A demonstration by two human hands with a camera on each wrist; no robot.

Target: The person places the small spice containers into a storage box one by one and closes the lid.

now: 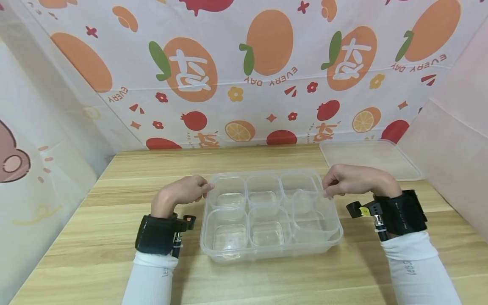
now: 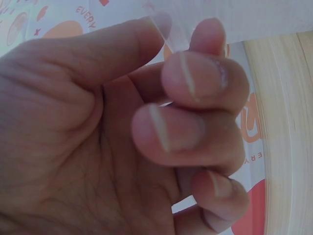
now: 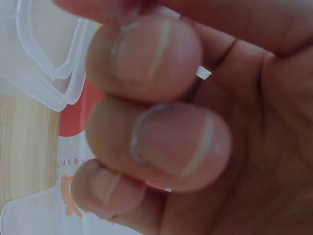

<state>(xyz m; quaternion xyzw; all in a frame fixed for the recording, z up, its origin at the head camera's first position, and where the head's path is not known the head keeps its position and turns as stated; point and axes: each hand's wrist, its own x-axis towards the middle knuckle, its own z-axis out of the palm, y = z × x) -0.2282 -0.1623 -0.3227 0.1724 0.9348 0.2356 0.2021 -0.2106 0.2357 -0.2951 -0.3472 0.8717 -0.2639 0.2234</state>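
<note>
A large clear plastic container (image 1: 267, 253) stands on the table with several small clear boxes inside in two rows. My left hand (image 1: 187, 189) pinches its rim near the back left corner; in the left wrist view the thumb and forefinger (image 2: 208, 36) meet at the clear plastic edge. The front right small box (image 1: 314, 216) sits tilted, higher than its neighbours and overlapping the one behind it. At its back right corner, my right hand (image 1: 354, 180) pinches the rim. The right wrist view shows curled fingers (image 3: 171, 142) beside clear plastic walls, the pinch itself mostly hidden.
A flat clear lid (image 1: 371, 159) lies at the back right of the wooden table (image 1: 133, 190), behind my right hand. A fruit-printed cloth (image 1: 236, 55) hangs along the back edge. Pale sheets (image 1: 45, 203) stand at both sides.
</note>
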